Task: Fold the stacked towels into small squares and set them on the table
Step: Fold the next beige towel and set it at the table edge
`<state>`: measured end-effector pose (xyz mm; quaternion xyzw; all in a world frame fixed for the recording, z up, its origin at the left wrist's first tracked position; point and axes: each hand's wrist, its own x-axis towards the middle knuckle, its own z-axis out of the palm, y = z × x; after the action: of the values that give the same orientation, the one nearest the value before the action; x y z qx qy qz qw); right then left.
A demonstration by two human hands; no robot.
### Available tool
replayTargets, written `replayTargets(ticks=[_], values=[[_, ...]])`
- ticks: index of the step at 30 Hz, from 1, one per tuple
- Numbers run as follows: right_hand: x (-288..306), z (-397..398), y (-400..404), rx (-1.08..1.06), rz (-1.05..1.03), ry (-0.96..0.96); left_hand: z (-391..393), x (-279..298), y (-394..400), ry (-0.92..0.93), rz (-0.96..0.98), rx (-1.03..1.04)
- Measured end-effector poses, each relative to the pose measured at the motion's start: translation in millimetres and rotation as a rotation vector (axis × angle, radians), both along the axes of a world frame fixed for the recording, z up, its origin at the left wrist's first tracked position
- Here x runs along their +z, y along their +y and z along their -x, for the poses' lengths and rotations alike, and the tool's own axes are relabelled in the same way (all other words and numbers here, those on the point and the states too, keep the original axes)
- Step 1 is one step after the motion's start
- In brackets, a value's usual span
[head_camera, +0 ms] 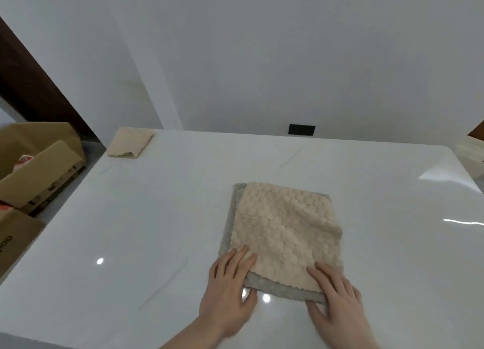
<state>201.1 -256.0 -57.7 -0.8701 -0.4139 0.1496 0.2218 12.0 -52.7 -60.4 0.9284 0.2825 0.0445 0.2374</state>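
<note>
A beige bumpy towel (pixel 285 231) lies flat on top of a grey towel (pixel 285 289) near the front middle of the white table (pixel 157 217). The grey one shows along the left and near edges. My left hand (pixel 230 291) lies on the stack's near left corner, fingers on the beige towel and thumb under the grey edge. At the near right corner my right hand (pixel 337 304) has its fingers on top and its thumb at the grey edge. A folded beige towel (pixel 130 144) sits at the table's far left corner.
Open cardboard boxes (pixel 36 170) stand on the floor left of the table. A white wall with a dark outlet plate (pixel 301 129) rises behind the far edge. Something pale (pixel 471 155) sits past the table's right side.
</note>
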Motion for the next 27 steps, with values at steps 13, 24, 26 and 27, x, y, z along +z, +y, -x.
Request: replayTargets(ticks=[13, 24, 26, 27], values=[[-56, 3, -6, 0.032, -0.216, -0.322, 3, -47, -4, -0.13, -0.254, 0.0], [-47, 12, -13, 0.023, -0.213, -0.308, 12, -37, -19, -0.337, -0.216, 0.151], [-47, 13, -16, 0.013, -0.246, -0.305, 15, -34, -24, -0.345, -0.211, 0.174], [-47, 13, -17, 0.01, -0.263, -0.303, 16, -32, -27, -0.355, -0.213, 0.192]])
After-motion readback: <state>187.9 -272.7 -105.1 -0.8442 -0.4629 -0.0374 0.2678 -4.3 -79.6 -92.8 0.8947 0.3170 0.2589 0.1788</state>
